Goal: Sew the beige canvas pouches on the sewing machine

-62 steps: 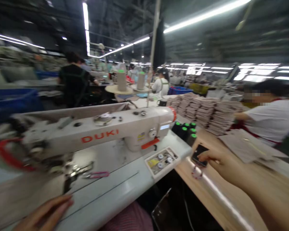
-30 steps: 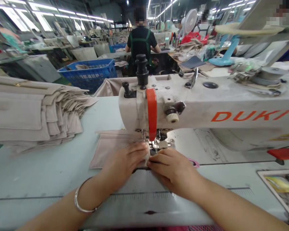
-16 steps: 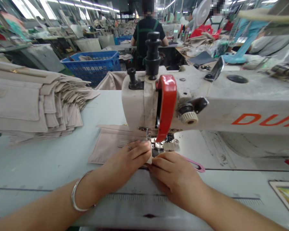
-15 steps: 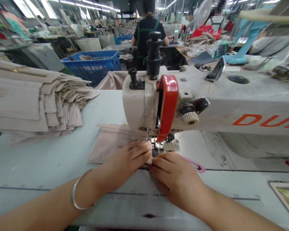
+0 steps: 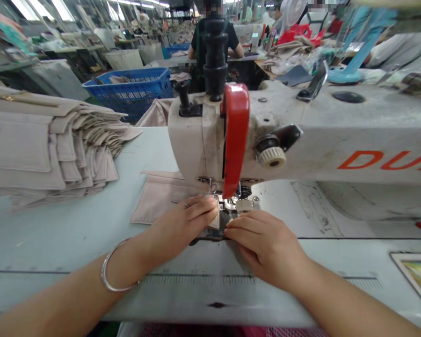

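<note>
A beige fabric piece (image 5: 154,199) with stitched edges lies on the sewing machine's bed, left of and partly below the machine head (image 5: 192,145). My left hand (image 5: 192,217), a ring on one finger, rests on it with fingers stretched out flat, pressing its right end beside the presser foot (image 5: 228,203). The thumb is hidden. My right hand (image 5: 266,243) is just right of the fabric's edge, in front of the presser foot. Its fingers are bent and pressed together near the metal plate (image 5: 224,219); whatever they pinch, if anything, is hidden.
A thick stack of beige fabric pieces (image 5: 56,145) sits on the table at left. Behind it stands a blue basket (image 5: 129,93). The red guard (image 5: 236,135) overhangs the needle area. A framed picture (image 5: 417,281) lies at right. A person (image 5: 210,42) sits beyond the machine.
My right hand has shifted slightly right, leaving a gap to the fabric's edge. My left hand stays on the fabric. The pink object beside my right hand is now out of sight. The view has shifted slightly.
</note>
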`<state>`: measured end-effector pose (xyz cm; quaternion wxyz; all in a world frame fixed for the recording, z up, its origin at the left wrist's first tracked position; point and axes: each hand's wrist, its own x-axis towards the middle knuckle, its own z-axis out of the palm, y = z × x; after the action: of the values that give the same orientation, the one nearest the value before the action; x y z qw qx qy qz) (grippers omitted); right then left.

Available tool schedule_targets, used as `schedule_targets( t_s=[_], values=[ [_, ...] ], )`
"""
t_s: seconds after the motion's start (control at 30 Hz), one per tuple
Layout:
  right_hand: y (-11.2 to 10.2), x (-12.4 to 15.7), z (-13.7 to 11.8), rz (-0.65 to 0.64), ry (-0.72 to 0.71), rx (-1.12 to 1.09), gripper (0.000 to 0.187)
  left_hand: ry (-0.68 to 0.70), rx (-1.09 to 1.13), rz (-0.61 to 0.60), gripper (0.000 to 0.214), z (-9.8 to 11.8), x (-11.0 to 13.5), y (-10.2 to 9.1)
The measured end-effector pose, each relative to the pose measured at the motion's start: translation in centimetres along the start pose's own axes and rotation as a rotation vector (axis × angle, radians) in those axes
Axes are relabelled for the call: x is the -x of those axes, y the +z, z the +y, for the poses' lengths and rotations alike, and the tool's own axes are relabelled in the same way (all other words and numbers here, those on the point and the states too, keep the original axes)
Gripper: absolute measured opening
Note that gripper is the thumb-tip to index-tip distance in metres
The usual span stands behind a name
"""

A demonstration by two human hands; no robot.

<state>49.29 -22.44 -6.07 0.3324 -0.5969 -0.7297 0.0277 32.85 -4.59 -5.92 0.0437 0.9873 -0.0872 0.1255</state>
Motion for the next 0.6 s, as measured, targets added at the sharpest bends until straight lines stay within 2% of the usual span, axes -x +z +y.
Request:
schedule_targets(
  t_s=[0.2,0.6],
  values=[
    [-0.28,-0.06,0.33,-0.027,0.015,0.004,0.024,0.070,-0.015,0.068,0.029,0.49,0.65,-0.19],
    [0.18,-0.25,-0.21,-0.064,-0.002,0.016,0.033,0.081,0.068,0.125,0.022,0.50,0.73,-0.24]
  ],
)
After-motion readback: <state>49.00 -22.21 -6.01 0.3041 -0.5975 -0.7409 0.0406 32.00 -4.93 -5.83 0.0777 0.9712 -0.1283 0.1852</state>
